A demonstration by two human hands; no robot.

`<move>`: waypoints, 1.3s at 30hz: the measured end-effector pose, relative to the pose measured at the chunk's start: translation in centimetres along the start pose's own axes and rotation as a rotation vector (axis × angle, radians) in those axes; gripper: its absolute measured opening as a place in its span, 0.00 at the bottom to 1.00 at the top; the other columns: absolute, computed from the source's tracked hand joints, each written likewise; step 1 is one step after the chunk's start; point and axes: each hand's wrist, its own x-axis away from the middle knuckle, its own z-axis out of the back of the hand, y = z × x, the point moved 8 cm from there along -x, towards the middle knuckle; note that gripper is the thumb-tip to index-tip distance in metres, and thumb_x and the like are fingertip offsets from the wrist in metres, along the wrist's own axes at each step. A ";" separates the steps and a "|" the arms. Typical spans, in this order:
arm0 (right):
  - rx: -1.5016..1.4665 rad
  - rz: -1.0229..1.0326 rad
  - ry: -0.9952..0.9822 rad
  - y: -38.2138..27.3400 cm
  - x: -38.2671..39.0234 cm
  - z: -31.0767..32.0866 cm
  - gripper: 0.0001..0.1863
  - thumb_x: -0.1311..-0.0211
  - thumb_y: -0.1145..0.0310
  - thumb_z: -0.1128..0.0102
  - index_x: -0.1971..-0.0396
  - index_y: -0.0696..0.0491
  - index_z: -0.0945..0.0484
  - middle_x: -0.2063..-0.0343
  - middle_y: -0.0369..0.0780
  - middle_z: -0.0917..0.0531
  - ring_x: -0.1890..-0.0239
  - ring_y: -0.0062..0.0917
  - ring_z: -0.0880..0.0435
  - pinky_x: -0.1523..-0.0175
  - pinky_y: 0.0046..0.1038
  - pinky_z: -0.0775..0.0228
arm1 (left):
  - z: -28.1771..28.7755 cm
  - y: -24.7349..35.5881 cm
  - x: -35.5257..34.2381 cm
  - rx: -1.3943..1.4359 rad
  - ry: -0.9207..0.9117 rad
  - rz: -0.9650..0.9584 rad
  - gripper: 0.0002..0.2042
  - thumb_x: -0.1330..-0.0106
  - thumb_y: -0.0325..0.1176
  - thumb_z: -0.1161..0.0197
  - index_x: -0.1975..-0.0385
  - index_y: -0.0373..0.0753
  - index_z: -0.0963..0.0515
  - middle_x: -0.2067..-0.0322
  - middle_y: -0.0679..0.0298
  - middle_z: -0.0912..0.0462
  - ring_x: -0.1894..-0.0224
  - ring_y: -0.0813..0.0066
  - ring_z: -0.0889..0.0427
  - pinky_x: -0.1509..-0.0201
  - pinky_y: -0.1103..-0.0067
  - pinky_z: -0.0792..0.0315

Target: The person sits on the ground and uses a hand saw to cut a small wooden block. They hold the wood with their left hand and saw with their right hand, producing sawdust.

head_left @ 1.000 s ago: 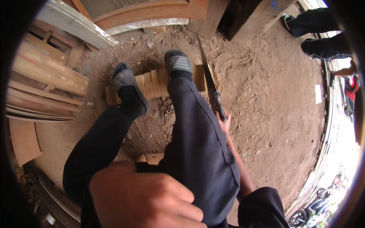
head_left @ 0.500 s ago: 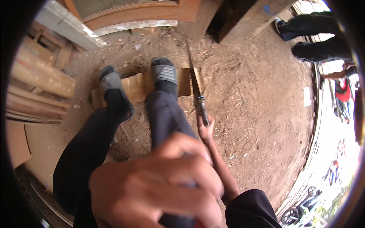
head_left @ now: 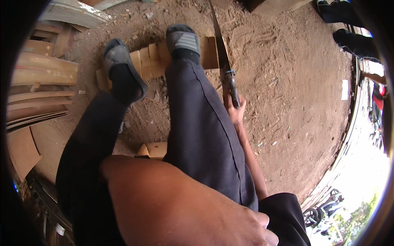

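Note:
My right hand (head_left: 237, 114) is closed around the dark handle of a handsaw (head_left: 221, 45). The saw's long blade points away from me and crosses a wooden board (head_left: 152, 60) near its right end, with a thin strip of wood showing beyond the blade. The board lies on the dirt under my feet, and both grey sandals (head_left: 184, 39) press on it. My left hand (head_left: 234, 223) looms large and close at the bottom, over my right leg, its knuckles bent. Its fingertips are out of sight, so whatever they hold, if anything, is hidden.
Stacked wooden planks (head_left: 45, 67) stand at the left. A thick timber (head_left: 273, 6) sits at the top. Another piece of wood (head_left: 157, 149) lies between my legs. At the upper right another person's dark-trousered legs (head_left: 355, 43) show; a motorbike (head_left: 324, 209) stands outside at lower right.
The view has shifted, so feet, board and saw sit higher. My left hand has swung from the middle toward the lower right. My right hand keeps its hold on the saw.

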 end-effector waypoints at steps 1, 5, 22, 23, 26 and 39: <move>-0.001 -0.003 0.001 0.2 0.0 0.2 0.11 0.42 0.69 0.48 0.80 0.60 0.30 0.85 0.30 0.35 0.80 0.11 0.40 0.78 0.19 0.47 | 0.1 -0.1 0.3 -0.004 -0.013 0.008 0.18 0.45 0.44 0.45 0.66 0.34 0.32 0.67 0.56 0.28 0.66 0.70 0.28 0.61 0.77 0.37; 0.102 -0.069 0.018 -0.6 2.0 1.1 0.10 0.42 0.70 0.49 0.78 0.60 0.30 0.85 0.31 0.33 0.81 0.11 0.38 0.79 0.19 0.46 | 0.5 -1.2 1.0 -0.021 -0.114 0.071 0.21 0.45 0.47 0.45 0.62 0.34 0.31 0.63 0.55 0.27 0.62 0.69 0.27 0.57 0.77 0.36; 0.022 -0.030 -0.035 0.1 0.5 0.4 0.09 0.42 0.69 0.49 0.76 0.60 0.28 0.85 0.30 0.32 0.82 0.11 0.37 0.79 0.19 0.46 | 37.4 -15.9 20.3 -1.491 1.024 1.055 0.35 0.40 0.64 0.73 0.44 0.43 0.38 0.45 0.48 0.38 0.41 0.50 0.42 0.37 0.63 0.52; 0.051 -0.029 -0.045 0.3 1.9 0.9 0.09 0.42 0.69 0.50 0.75 0.60 0.27 0.85 0.30 0.31 0.82 0.11 0.36 0.79 0.19 0.45 | 37.5 -16.0 20.4 -1.508 0.987 1.054 0.35 0.40 0.63 0.73 0.43 0.44 0.39 0.45 0.48 0.37 0.41 0.49 0.41 0.37 0.62 0.52; 0.200 -0.020 -0.003 -0.1 5.7 2.9 0.10 0.43 0.68 0.48 0.75 0.60 0.27 0.85 0.31 0.30 0.81 0.12 0.35 0.79 0.19 0.44 | 37.2 -15.6 20.7 -1.574 0.909 1.105 0.34 0.39 0.62 0.75 0.42 0.45 0.41 0.45 0.49 0.36 0.43 0.47 0.40 0.38 0.62 0.50; 0.162 0.136 0.020 1.4 2.6 1.8 0.12 0.41 0.67 0.49 0.80 0.59 0.29 0.87 0.31 0.33 0.83 0.11 0.38 0.80 0.19 0.47 | 36.4 -16.7 20.7 -1.714 0.789 1.239 0.26 0.34 0.52 0.72 0.45 0.43 0.42 0.44 0.54 0.39 0.41 0.55 0.42 0.40 0.53 0.56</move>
